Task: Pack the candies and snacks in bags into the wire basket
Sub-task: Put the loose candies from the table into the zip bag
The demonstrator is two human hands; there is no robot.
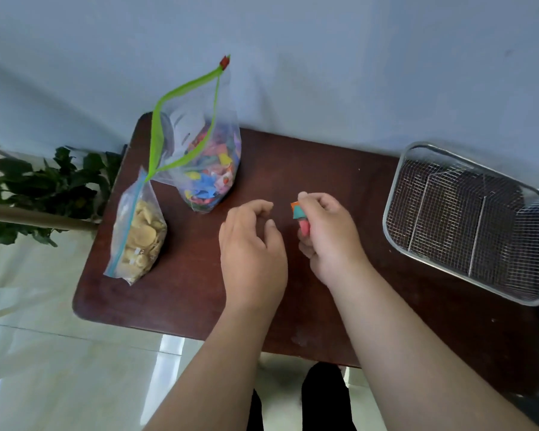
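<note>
On the dark wooden table (184,293) stand two clear zip bags, one of round biscuits (137,237) and one open bag of bright candies (206,163), one wire basket (467,222) sits far right, the left hand (252,244) hovers loosely open, and the right hand (327,234) pinches one candy (298,211).

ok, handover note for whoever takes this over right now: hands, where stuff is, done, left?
Right hand: shut on a small wrapped candy, held above the table.
Left hand: open, empty, hovering beside it.
Candy bag: stands at the table's far left, green zip top open.
Biscuit bag: lies left of it, at the table's left edge; whether its zip is shut, I cannot tell.
Wire basket: at the right end, nothing in it.
Done: nothing packed.
Left: probably candy into its bag, close it, put both bags in the basket.
</note>
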